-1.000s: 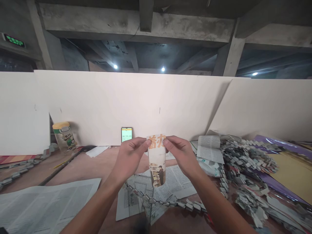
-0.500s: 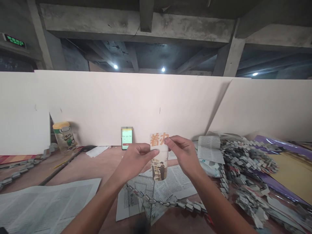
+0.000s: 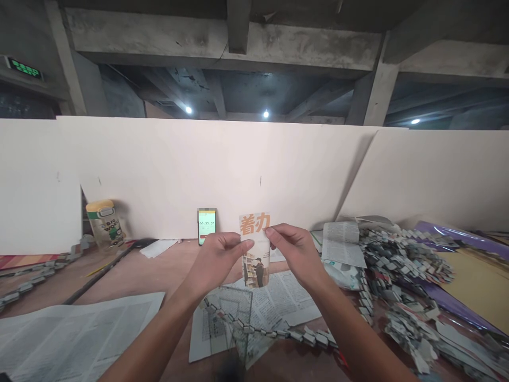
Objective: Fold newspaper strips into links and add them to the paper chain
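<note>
A strip of printed newspaper (image 3: 255, 253), with large orange characters at its top and a picture of a person by shelves below, is held up over the table. My left hand (image 3: 225, 260) pinches its left edge between thumb and fingers. At the right edge, my right hand (image 3: 294, 249) pinches it too, a little higher. Beneath the strip lie newspaper sheets (image 3: 292, 297) and a clear set square (image 3: 234, 305). A chain of folded paper links (image 3: 274, 333) runs across them, partly behind my right forearm.
A phone (image 3: 207, 225) showing a timer leans on the white board (image 3: 167, 175). A yellow-lidded bottle (image 3: 105, 223) stands left. A large newspaper sheet (image 3: 83, 337) lies front left. On the right are heaped folded paper links (image 3: 401, 254), paper scraps (image 3: 413, 329) and a purple-edged packet (image 3: 477, 276).
The newspaper strip has shifted slightly left and up, and it now faces me more squarely. Both hands keep their pinch on it.
</note>
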`<state>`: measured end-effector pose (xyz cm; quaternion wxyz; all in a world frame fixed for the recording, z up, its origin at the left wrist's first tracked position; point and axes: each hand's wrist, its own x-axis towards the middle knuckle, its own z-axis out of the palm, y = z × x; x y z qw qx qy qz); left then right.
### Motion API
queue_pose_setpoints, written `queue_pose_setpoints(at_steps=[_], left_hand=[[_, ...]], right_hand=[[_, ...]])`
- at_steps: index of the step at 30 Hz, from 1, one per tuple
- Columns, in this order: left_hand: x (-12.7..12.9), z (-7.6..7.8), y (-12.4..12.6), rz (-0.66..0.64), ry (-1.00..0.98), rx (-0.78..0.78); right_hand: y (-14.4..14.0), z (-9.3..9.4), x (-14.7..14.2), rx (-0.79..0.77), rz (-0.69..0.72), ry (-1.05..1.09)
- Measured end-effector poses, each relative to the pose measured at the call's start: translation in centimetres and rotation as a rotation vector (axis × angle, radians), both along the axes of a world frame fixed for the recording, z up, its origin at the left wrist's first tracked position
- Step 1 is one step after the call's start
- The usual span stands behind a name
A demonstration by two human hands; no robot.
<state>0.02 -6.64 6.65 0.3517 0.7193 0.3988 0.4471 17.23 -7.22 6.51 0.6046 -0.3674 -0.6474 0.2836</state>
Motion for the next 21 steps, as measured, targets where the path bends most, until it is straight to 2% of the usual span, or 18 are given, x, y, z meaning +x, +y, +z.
queue_pose_setpoints(at_steps=[3,7,12,17,21], left_hand=[[-0.01,0.08,-0.07,0.006,-0.002,-0.002],[-0.12,0.19,-0.06,0.023,-0.027,-0.002],[-0.23,0.18,0.12,0.019,-0.015,-0.002],[-0.39,0.05,0.53,0.074,-0.025,0.027],[-0.46,-0.05,0.63,0.104,-0.030,0.044]], right_hand=[[-0.07,0.01,0.08,0.011,-0.012,-0.020],[-0.16,-0.07,0.24,-0.012,0.071,-0.118],[-0.04,-0.27,0.34,-0.022,0.024,-0.145],[0.09,-0.35,0.43,-0.041,0.111,-0.207],[0.21,-0.61,0.31,-0.049,0.069,-0.187]])
